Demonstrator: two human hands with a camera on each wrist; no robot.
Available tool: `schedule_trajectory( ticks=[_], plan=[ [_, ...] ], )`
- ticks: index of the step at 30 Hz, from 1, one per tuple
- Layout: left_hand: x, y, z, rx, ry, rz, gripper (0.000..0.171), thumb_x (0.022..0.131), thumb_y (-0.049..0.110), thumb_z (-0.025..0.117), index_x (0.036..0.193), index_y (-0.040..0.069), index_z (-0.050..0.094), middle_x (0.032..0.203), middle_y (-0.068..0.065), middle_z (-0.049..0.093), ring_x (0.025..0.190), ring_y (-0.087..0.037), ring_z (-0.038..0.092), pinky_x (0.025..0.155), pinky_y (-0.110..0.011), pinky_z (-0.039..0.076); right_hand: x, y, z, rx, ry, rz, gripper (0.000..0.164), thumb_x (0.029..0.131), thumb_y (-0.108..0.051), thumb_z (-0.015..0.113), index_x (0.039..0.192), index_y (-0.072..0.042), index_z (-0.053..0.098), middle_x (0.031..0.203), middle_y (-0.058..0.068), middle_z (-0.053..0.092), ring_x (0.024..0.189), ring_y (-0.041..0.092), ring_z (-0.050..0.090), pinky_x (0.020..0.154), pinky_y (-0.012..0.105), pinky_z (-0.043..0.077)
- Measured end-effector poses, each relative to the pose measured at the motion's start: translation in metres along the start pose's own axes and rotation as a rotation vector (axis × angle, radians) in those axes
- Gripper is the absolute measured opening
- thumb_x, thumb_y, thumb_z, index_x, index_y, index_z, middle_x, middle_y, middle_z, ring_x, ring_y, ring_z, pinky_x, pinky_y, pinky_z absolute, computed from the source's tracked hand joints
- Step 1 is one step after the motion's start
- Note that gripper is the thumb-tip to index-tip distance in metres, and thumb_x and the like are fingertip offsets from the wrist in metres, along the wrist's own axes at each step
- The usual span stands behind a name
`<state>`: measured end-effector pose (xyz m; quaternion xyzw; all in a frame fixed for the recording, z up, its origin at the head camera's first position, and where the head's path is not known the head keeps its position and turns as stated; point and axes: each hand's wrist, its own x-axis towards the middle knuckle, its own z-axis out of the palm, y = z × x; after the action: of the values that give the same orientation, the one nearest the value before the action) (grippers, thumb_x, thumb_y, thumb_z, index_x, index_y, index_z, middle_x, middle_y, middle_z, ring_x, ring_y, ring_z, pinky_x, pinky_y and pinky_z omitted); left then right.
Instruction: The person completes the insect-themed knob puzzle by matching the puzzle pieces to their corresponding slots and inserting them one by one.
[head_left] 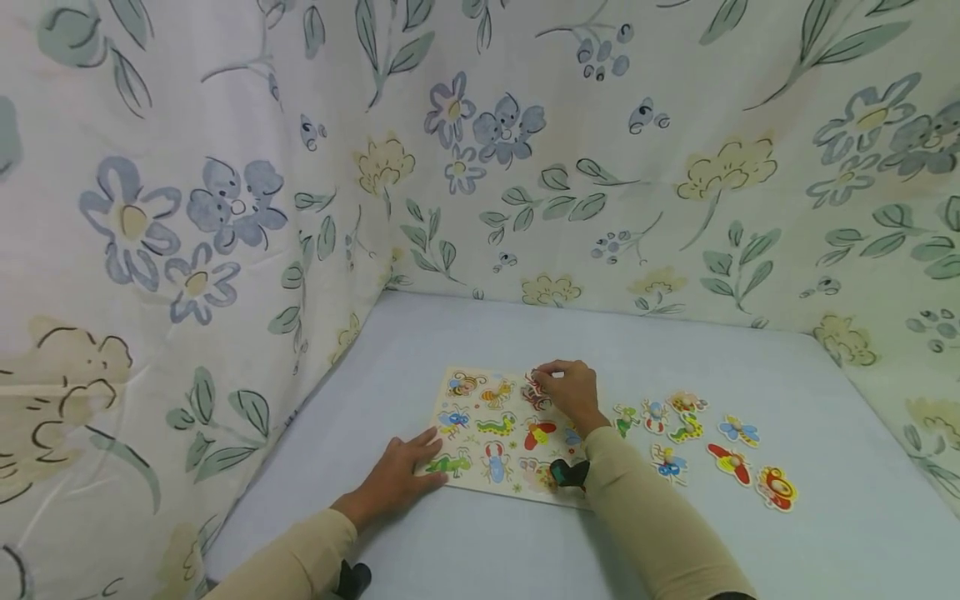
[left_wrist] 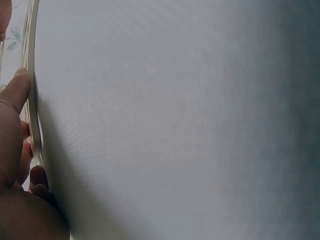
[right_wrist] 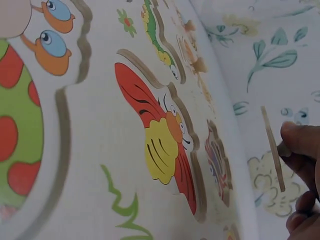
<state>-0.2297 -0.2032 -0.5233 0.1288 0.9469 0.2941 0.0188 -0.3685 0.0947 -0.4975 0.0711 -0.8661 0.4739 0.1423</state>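
A wooden insect peg puzzle board (head_left: 475, 448) lies flat on the table. My left hand (head_left: 401, 471) grips its near left corner, the thumb against the edge in the left wrist view. Over the board's far right part, my right hand (head_left: 573, 392) pinches a puzzle piece (right_wrist: 273, 147) by its small knob. That piece shows edge-on in the right wrist view, held apart from the board, its picture turned away. Beneath it in the head view is a dark red, spider-like recess (head_left: 535, 399). A red and yellow winged-insect recess (right_wrist: 165, 135) shows up close.
Several loose insect pieces lie right of the board, among them a red butterfly piece (head_left: 777, 489), a blue dragonfly piece (head_left: 738, 431) and a green caterpillar piece (head_left: 686, 428). Floral curtains (head_left: 510, 208) hang behind the table and on its left.
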Motion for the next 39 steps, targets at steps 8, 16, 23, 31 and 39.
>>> schedule_trajectory(
  ticks=[8,16,23,31,39],
  plan=[
    [0.0,0.0,0.003,0.007,-0.01,0.001,0.065,0.086,0.046,0.07,0.138,0.011,0.054,0.151,0.0,0.037,0.084,-0.013,0.036,0.071,-0.03,0.033,-0.003,0.009,0.005,-0.039,-0.035,0.048,0.013,0.084,-0.025,0.077,0.085,-0.012,0.079,0.093,0.004,0.072,0.092,0.024,0.061,0.081,0.043,0.045],
    [0.001,-0.002,0.006,0.012,-0.012,0.024,0.065,0.086,0.046,0.07,0.137,0.011,0.054,0.151,0.0,0.038,0.083,-0.013,0.036,0.07,-0.029,0.033,-0.007,0.02,0.008,-0.103,-0.065,0.085,0.013,0.084,-0.024,0.076,0.083,-0.012,0.079,0.088,0.002,0.072,0.093,0.024,0.062,0.085,0.045,0.045],
    [0.002,-0.001,0.006,0.012,-0.016,0.033,0.065,0.086,0.046,0.069,0.138,0.011,0.054,0.151,0.0,0.038,0.083,-0.014,0.036,0.07,-0.029,0.033,-0.011,0.022,0.009,-0.129,-0.08,0.1,0.012,0.084,-0.025,0.077,0.083,-0.013,0.079,0.088,0.002,0.072,0.094,0.025,0.062,0.086,0.045,0.044],
    [0.001,0.001,0.005,0.016,-0.016,0.025,0.065,0.086,0.046,0.069,0.138,0.011,0.054,0.151,0.0,0.037,0.084,-0.013,0.037,0.072,-0.03,0.034,-0.012,0.023,0.008,-0.098,-0.103,0.09,0.011,0.084,-0.024,0.077,0.084,-0.013,0.079,0.091,0.004,0.072,0.096,0.028,0.062,0.084,0.046,0.045],
    [0.001,0.002,0.003,0.02,0.004,-0.003,0.065,0.085,0.046,0.07,0.138,0.011,0.054,0.151,0.001,0.038,0.087,-0.013,0.037,0.074,-0.03,0.035,-0.002,0.022,0.008,-0.101,-0.181,0.009,0.01,0.085,-0.023,0.076,0.084,-0.014,0.078,0.09,0.001,0.07,0.094,0.026,0.061,0.083,0.045,0.046]
  ],
)
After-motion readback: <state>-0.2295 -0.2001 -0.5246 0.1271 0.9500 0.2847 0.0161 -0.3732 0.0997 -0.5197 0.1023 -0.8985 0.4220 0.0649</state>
